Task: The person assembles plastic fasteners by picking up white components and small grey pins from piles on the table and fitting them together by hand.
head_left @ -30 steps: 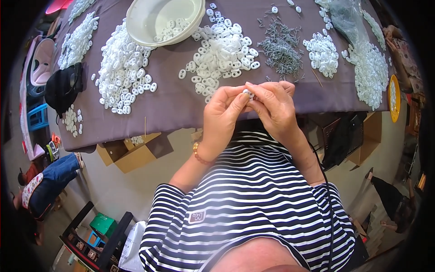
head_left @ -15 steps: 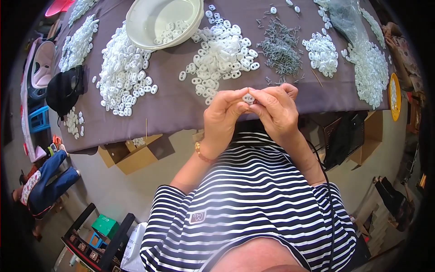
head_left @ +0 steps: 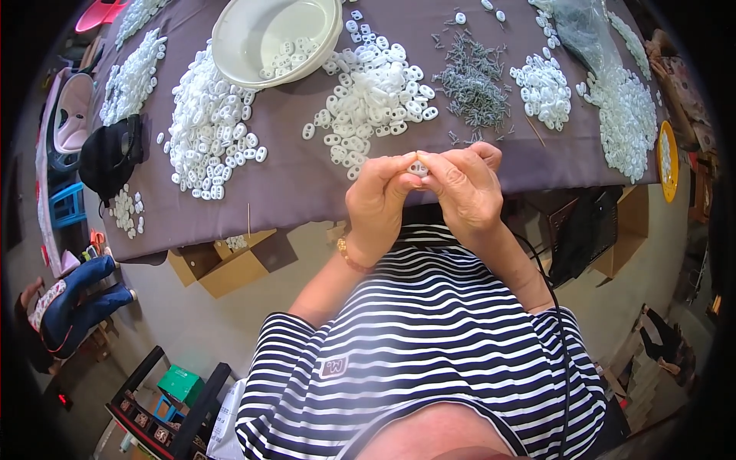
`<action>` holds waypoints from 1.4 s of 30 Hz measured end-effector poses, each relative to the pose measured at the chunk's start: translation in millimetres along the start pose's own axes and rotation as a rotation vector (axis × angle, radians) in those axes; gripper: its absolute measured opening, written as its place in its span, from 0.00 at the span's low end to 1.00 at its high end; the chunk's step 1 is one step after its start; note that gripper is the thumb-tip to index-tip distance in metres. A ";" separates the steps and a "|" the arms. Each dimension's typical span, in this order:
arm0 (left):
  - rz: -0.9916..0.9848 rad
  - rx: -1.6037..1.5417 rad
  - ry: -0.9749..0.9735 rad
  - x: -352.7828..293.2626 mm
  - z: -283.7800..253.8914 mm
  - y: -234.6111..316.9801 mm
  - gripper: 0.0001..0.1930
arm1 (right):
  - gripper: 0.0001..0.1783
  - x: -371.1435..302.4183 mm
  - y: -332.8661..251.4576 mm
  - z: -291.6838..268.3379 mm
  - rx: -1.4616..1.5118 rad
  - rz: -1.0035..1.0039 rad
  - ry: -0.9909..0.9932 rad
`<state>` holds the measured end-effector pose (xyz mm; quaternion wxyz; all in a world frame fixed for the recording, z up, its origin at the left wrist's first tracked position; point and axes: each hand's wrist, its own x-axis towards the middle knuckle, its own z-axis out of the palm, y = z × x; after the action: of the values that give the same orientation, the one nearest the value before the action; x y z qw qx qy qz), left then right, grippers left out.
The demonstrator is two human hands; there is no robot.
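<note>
Between my fingertips, at the table's near edge, is a small white oval plastic piece (head_left: pixel 418 169) with dark openings in its face. My left hand (head_left: pixel 376 198) pinches it from one side, thumb and forefinger closed. My right hand (head_left: pixel 468 190) is closed on its other side, the fingertips almost meeting those of the left. The fingers cover much of the piece. Just beyond my hands lies a heap of white oval pieces with two holes (head_left: pixel 376 96). Right of that heap are many small grey screws (head_left: pixel 473 80), then a smaller pile of white oval pieces (head_left: pixel 542 90).
A cream basin (head_left: pixel 230 38) holding some white pieces stands at the back. Another large white heap (head_left: pixel 203 130) lies left. At right are a clear plastic bag (head_left: pixel 580 31), a translucent pile (head_left: pixel 625 126) and a yellow dish (head_left: pixel 668 165). A thin stick (head_left: pixel 536 132) lies near the screws.
Both hands keep their pinch on the white piece, which has tilted slightly and shifted a touch left. In the background, people at the far left and right have moved.
</note>
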<state>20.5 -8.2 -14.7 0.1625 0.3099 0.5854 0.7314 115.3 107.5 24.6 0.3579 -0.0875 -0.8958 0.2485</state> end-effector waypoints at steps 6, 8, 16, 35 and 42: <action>0.114 0.160 0.012 4.2 -0.4 2.0 0.12 | 0.19 0.9 -1.2 2.2 0.002 -0.009 0.038; 0.146 0.185 0.019 5.2 -0.1 2.9 0.11 | 0.19 1.9 -2.4 2.4 0.009 -0.003 0.056; 0.135 0.206 -0.008 3.3 -0.5 0.5 0.10 | 0.19 -0.8 -5.7 3.5 -0.003 0.024 0.057; -0.043 -0.141 -0.125 6.1 -9.0 9.4 0.13 | 0.17 6.6 -3.3 -7.8 0.124 0.076 -0.021; 0.025 -0.029 -0.137 7.2 -7.1 10.6 0.11 | 0.18 1.4 -0.8 -5.0 0.097 0.049 -0.016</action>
<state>11.8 -12.1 -3.5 0.1974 0.3642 0.5584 0.7187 117.7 109.2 28.9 0.3483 -0.0898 -0.8832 0.3009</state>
